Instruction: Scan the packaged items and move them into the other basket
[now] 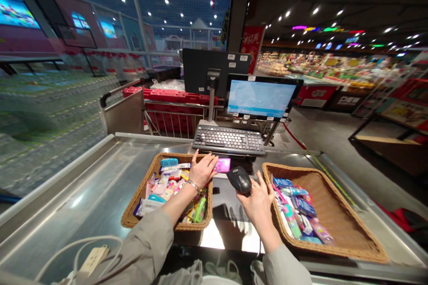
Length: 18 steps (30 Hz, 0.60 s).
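Observation:
My left hand (203,169) is closed on a small bright pink packet (222,165), above the right rim of the left wicker basket (129,213). That basket holds many small packaged goods. My right hand (257,198) grips a black handheld barcode scanner (239,180), its head pointing toward the pink packet without touching it. Right beside this hand stands a second wicker basket (351,200), with packets and tubes gathered in its left part. The handle of the scanner is mostly hidden by my fingers.
Beyond the baskets sit a black keyboard (229,139) and a lit screen (261,98), with a second monitor (214,71) turned away. Metal edging (56,178) borders the steel counter. A power strip (94,260) with white cables lies at the lower left. A trolley (170,118) stands behind.

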Each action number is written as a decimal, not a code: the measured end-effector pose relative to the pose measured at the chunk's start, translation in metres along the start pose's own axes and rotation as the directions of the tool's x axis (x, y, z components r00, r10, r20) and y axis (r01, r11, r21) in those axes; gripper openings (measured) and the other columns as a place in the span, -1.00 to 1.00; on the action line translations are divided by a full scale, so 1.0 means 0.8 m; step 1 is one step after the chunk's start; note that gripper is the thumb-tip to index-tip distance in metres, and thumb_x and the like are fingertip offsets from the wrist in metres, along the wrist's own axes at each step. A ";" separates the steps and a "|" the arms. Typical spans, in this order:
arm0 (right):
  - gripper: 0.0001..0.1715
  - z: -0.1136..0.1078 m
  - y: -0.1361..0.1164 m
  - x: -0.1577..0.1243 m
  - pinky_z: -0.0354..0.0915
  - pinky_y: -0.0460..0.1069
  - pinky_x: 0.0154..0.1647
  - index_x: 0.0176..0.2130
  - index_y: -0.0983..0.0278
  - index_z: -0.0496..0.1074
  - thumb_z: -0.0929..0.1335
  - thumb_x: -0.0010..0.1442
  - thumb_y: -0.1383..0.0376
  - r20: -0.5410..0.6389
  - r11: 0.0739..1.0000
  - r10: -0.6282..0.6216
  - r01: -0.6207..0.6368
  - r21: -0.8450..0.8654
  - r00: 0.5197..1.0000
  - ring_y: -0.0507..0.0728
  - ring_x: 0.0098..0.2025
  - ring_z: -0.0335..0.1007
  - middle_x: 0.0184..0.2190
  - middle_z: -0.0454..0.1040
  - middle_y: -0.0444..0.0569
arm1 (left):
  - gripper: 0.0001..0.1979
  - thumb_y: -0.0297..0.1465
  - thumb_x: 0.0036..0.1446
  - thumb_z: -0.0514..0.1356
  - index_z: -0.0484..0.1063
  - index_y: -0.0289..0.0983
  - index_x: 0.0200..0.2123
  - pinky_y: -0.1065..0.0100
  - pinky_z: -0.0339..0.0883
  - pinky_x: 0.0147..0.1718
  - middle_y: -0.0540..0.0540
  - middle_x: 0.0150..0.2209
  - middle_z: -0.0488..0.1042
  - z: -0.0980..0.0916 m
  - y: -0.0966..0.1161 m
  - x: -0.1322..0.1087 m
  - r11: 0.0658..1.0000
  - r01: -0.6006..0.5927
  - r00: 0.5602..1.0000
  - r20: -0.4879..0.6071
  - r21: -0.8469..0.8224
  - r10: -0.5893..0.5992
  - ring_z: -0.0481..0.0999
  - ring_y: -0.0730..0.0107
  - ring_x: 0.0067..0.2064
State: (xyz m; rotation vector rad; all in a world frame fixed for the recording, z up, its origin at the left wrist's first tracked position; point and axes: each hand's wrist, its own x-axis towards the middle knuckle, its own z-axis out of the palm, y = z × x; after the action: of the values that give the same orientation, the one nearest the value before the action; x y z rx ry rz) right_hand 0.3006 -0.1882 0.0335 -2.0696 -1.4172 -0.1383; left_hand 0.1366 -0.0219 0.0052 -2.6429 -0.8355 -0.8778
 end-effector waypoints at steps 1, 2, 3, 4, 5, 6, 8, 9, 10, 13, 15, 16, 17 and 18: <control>-0.68 -0.001 0.000 0.000 -0.21 0.29 0.22 -0.17 0.16 0.52 0.30 0.07 0.22 -0.003 1.000 0.002 -0.002 -0.002 1.000 0.29 0.30 0.02 -0.06 0.53 -0.02 | -0.51 -0.21 0.25 0.09 0.20 -0.15 0.23 -0.14 -0.53 0.32 -0.17 0.11 0.45 0.000 0.001 0.001 1.000 -0.001 1.000 -0.004 -0.002 0.001 0.36 0.13 0.20; -0.68 -0.001 0.000 -0.001 -0.21 0.29 0.22 -0.16 0.16 0.52 0.31 0.07 0.22 -0.003 1.000 0.004 -0.004 -0.002 1.000 0.29 0.30 0.02 -0.06 0.53 -0.02 | -0.51 -0.20 0.25 0.09 0.20 -0.15 0.23 -0.13 -0.53 0.32 -0.17 0.11 0.45 0.000 0.001 0.002 1.000 -0.003 1.000 -0.007 -0.004 0.003 0.36 0.13 0.19; -0.68 -0.002 0.000 -0.001 -0.20 0.29 0.22 -0.16 0.16 0.52 0.31 0.06 0.23 0.000 1.000 0.006 -0.006 0.000 1.000 0.29 0.30 0.03 -0.06 0.53 -0.03 | -0.51 -0.19 0.26 0.08 0.21 -0.15 0.23 -0.13 -0.53 0.32 -0.17 0.10 0.46 0.000 0.002 0.003 1.000 -0.004 1.000 -0.011 -0.006 0.004 0.37 0.13 0.19; -0.69 -0.003 0.000 -0.001 -0.20 0.29 0.22 -0.17 0.16 0.52 0.31 0.06 0.23 0.004 1.000 0.008 -0.008 0.003 1.000 0.29 0.30 0.03 -0.06 0.53 -0.03 | -0.51 -0.19 0.26 0.08 0.20 -0.16 0.23 -0.14 -0.53 0.32 -0.18 0.10 0.46 0.000 0.002 0.004 1.000 -0.004 1.000 -0.016 -0.009 0.004 0.37 0.12 0.19; -0.70 -0.004 0.001 -0.001 -0.21 0.29 0.23 -0.18 0.16 0.52 0.32 0.06 0.24 0.009 1.000 0.010 -0.010 0.008 1.000 0.29 0.30 0.03 -0.05 0.53 -0.04 | -0.51 -0.19 0.26 0.08 0.20 -0.16 0.23 -0.14 -0.53 0.31 -0.18 0.10 0.46 0.000 0.003 0.005 1.000 -0.004 1.000 -0.020 -0.012 0.004 0.37 0.12 0.19; -0.71 -0.005 0.001 -0.001 -0.21 0.29 0.23 -0.19 0.15 0.53 0.32 0.05 0.24 0.014 1.000 0.013 -0.014 0.013 1.000 0.29 0.30 0.03 -0.05 0.53 -0.05 | -0.51 -0.19 0.26 0.08 0.20 -0.16 0.23 -0.13 -0.54 0.31 -0.18 0.09 0.46 0.000 0.004 0.006 1.000 -0.005 1.000 -0.025 -0.016 0.004 0.37 0.12 0.19; -0.73 -0.007 0.002 -0.002 -0.23 0.29 0.24 -0.22 0.13 0.54 0.33 0.04 0.25 0.019 0.999 0.025 -0.025 0.024 1.000 0.28 0.31 0.03 -0.04 0.53 -0.08 | -0.51 -0.20 0.26 0.09 0.20 -0.16 0.23 -0.13 -0.54 0.31 -0.18 0.09 0.47 -0.001 0.004 0.007 1.000 -0.003 1.000 -0.030 -0.023 0.002 0.37 0.13 0.18; -0.74 -0.008 0.002 -0.002 -0.24 0.29 0.25 -0.23 0.13 0.54 0.34 0.04 0.25 0.019 0.999 0.032 -0.032 0.029 0.999 0.28 0.31 0.03 -0.04 0.53 -0.09 | -0.51 -0.20 0.26 0.09 0.21 -0.16 0.22 -0.12 -0.54 0.31 -0.17 0.09 0.47 -0.001 0.005 0.008 1.000 -0.001 1.000 -0.030 -0.025 0.000 0.37 0.13 0.18; -0.76 -0.009 0.002 -0.002 -0.25 0.29 0.25 -0.25 0.13 0.54 0.34 0.03 0.25 0.018 0.999 0.037 -0.038 0.033 0.999 0.28 0.30 0.03 -0.04 0.53 -0.10 | -0.51 -0.20 0.26 0.09 0.21 -0.16 0.22 -0.13 -0.53 0.31 -0.17 0.09 0.47 -0.001 0.005 0.009 1.000 0.001 1.000 -0.028 -0.025 -0.002 0.38 0.13 0.18; -0.75 -0.010 0.004 -0.003 -0.25 0.29 0.25 -0.25 0.14 0.55 0.34 0.03 0.24 0.010 0.999 0.038 -0.038 0.035 0.999 0.29 0.29 0.05 -0.05 0.53 -0.07 | -0.52 -0.18 0.27 0.07 0.22 -0.15 0.22 -0.14 -0.53 0.31 -0.18 0.09 0.47 -0.001 0.007 0.011 1.000 0.004 1.000 -0.021 -0.022 -0.004 0.38 0.11 0.18; -0.73 -0.011 0.005 -0.003 -0.25 0.29 0.25 -0.23 0.16 0.55 0.34 0.04 0.24 0.006 0.999 0.026 -0.026 0.031 1.000 0.30 0.29 0.05 -0.05 0.53 -0.05 | -0.53 -0.18 0.28 0.06 0.23 -0.15 0.21 -0.14 -0.54 0.31 -0.18 0.09 0.47 0.000 0.009 0.012 1.000 0.002 1.000 -0.022 -0.018 -0.003 0.38 0.11 0.18; -0.73 -0.011 0.006 -0.004 -0.25 0.29 0.24 -0.22 0.16 0.54 0.34 0.04 0.24 0.005 0.999 0.019 -0.019 0.029 1.000 0.30 0.29 0.05 -0.05 0.53 -0.04 | -0.53 -0.18 0.28 0.06 0.24 -0.16 0.21 -0.14 -0.54 0.31 -0.18 0.08 0.47 0.000 0.010 0.013 1.000 0.000 1.000 -0.026 -0.015 -0.001 0.38 0.11 0.18; -0.73 -0.011 0.008 -0.004 -0.25 0.29 0.24 -0.22 0.16 0.54 0.34 0.03 0.25 0.005 1.000 0.015 -0.015 0.027 1.000 0.30 0.29 0.06 -0.04 0.53 -0.05 | -0.53 -0.18 0.27 0.06 0.24 -0.16 0.20 -0.13 -0.54 0.31 -0.18 0.08 0.48 0.000 0.011 0.013 1.000 -0.002 0.999 -0.032 -0.013 0.002 0.39 0.11 0.17; -0.73 -0.011 0.009 -0.005 -0.24 0.28 0.24 -0.23 0.15 0.54 0.35 0.02 0.25 0.003 1.000 0.013 -0.013 0.025 1.000 0.30 0.29 0.06 -0.04 0.53 -0.06 | -0.53 -0.17 0.27 0.07 0.24 -0.16 0.20 -0.13 -0.53 0.31 -0.18 0.07 0.48 0.001 0.011 0.014 1.000 -0.006 0.999 -0.040 -0.011 0.006 0.39 0.12 0.17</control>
State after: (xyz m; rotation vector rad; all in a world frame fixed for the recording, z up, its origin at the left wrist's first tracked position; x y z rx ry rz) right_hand 0.3075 -0.1977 0.0359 -2.0591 -1.4001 -0.1110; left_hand 0.1497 -0.0241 0.0111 -2.6269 -0.8152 -0.9326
